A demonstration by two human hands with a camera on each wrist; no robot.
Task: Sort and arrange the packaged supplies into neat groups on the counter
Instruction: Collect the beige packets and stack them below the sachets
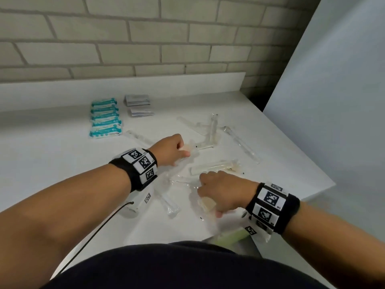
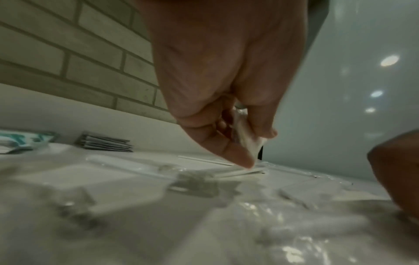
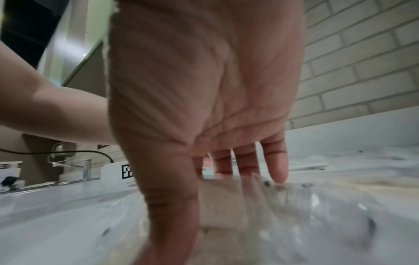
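Head view shows you a white counter [image 1: 52, 155] with the supplies partly sorted. At the back left, teal-and-white packets [image 1: 105, 118] lie in a tidy column, one just behind the next. Just to their right sit two small stacks of grey flat sachets [image 1: 138, 105], edges squared. The rest is a loose scatter of clear plastic sleeves [image 1: 212, 130] spread over the middle and right of the counter, long, narrow and glossy, crossing one another at odd angles; what is inside them is too faint to make out.

Your left hand [image 1: 169, 151] reaches into the middle of that scatter. In the left wrist view its thumb and fingers [image 2: 235, 156] are drawn together, pinching a crinkled clear sleeve with a white piece inside it [image 2: 248, 141], low over the counter.

Your right hand [image 1: 223, 191] is nearer you, over a clear sleeve holding a tan pad [image 1: 207, 202]. In the right wrist view the fingers [image 3: 275, 161] reach down straight onto the blurred wrapper, thumb alongside the pad, not curled round it.
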